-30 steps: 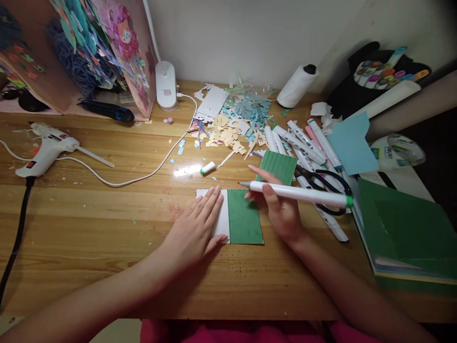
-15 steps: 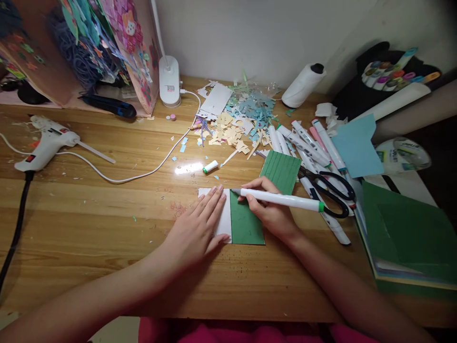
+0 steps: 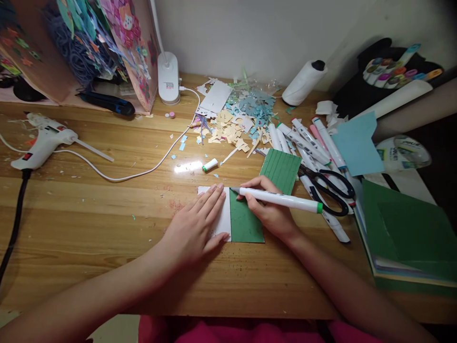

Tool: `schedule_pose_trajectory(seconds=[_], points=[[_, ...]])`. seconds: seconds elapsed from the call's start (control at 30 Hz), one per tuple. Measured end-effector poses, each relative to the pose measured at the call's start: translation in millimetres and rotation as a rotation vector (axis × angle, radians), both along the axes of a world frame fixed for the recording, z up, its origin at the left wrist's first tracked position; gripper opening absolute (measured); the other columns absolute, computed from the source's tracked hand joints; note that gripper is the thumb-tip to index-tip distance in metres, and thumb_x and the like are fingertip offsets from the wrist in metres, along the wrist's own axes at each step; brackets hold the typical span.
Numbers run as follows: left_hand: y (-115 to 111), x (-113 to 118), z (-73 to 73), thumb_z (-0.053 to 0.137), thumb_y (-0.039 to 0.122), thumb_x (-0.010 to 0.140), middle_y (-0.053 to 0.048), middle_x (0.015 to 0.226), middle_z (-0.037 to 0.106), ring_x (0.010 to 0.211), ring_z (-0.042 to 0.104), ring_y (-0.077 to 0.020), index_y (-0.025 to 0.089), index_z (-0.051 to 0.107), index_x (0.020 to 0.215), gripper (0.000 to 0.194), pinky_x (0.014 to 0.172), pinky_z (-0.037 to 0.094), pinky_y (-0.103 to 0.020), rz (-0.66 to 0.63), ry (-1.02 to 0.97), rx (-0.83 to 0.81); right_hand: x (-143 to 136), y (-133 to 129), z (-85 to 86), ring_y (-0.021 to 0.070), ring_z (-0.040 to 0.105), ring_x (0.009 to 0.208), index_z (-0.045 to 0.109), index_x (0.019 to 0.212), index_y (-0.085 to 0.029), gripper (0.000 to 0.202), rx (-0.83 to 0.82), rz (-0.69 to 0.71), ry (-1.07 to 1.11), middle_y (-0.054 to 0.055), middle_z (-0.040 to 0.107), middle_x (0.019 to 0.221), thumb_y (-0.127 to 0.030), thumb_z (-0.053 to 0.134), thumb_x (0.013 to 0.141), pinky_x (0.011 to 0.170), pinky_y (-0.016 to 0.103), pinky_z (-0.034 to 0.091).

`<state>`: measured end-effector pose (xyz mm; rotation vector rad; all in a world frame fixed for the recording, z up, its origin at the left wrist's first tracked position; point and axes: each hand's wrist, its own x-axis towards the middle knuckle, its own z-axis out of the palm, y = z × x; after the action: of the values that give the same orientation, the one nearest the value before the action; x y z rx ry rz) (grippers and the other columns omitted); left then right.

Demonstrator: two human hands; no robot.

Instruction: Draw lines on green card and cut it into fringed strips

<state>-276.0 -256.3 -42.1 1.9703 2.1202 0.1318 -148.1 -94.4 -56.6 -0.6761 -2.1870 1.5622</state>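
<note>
My left hand [image 3: 196, 219] lies flat on a white piece of paper or card [image 3: 224, 219], its fingers stretched out. Right beside that white edge is a green card [image 3: 246, 226]. A white marker [image 3: 282, 199] with a green end is pinched in my right hand [image 3: 273, 209], its tip at the green card's top left corner, by the white edge. The marker's cap [image 3: 210, 165] lies loose beyond the cards. Behind my right hand rests a second green card [image 3: 280, 169] with dark parallel lines drawn across it.
Black-handled scissors [image 3: 332, 190] and several markers [image 3: 307, 145] lie to the right, near a stack of coloured paper [image 3: 410, 228]. Paper scraps [image 3: 232, 124] are heaped at the back. On the left are a glue gun [image 3: 50, 138] and a white cable [image 3: 143, 174].
The view has shifted very slightly. Both hands keep their places on the cards, and the marker tip stays at the green card's top left corner.
</note>
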Motion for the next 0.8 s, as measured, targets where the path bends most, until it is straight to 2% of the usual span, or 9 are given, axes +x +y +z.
schedule_pose_trajectory(seconds=[0.13,0.43,0.63,0.8], points=[[0.0,-0.3,-0.4,0.035,0.052,0.090,-0.012,0.153,0.012,0.141,0.013,-0.0218,0.006,0.017,0.145,0.074,0.114,0.018,-0.035,-0.006,0.006,0.006,-0.3,0.2,0.5,0.0174,0.065,0.080,0.053,0.092,-0.020,0.009,-0.002,-0.005,-0.008,0.003,0.066,0.082,-0.025,0.056,0.084,0.073,0.031,0.050],[0.8,-0.2,0.9,0.035,0.052,0.090,-0.012,0.153,0.012,0.141,0.013,-0.0216,0.005,0.017,0.145,0.075,0.114,0.017,-0.035,-0.016,0.023,0.004,2.0,0.9,2.3,0.0156,0.061,0.068,0.053,0.085,-0.020,0.006,-0.006,0.048,-0.016,0.000,0.062,0.073,-0.016,0.055,0.080,0.062,0.027,0.047],[1.2,0.0,1.4,0.036,0.051,0.090,-0.012,0.153,0.014,0.141,0.014,-0.0218,0.005,0.018,0.145,0.074,0.114,0.017,-0.034,-0.006,0.016,0.008,1.6,0.4,1.1,0.0162,0.062,0.075,0.053,0.089,-0.021,0.007,-0.001,0.033,0.004,0.001,0.063,0.079,-0.020,0.055,0.083,0.068,0.028,0.047],[1.5,-0.1,1.3,0.036,0.051,0.090,-0.013,0.153,0.014,0.141,0.013,-0.0222,0.005,0.018,0.145,0.074,0.114,0.017,-0.034,-0.015,0.021,0.008,3.8,1.7,1.9,0.0158,0.060,0.065,0.053,0.084,-0.020,0.004,0.044,0.058,-0.047,0.000,0.062,0.072,-0.020,0.056,0.081,0.059,0.027,0.045]])
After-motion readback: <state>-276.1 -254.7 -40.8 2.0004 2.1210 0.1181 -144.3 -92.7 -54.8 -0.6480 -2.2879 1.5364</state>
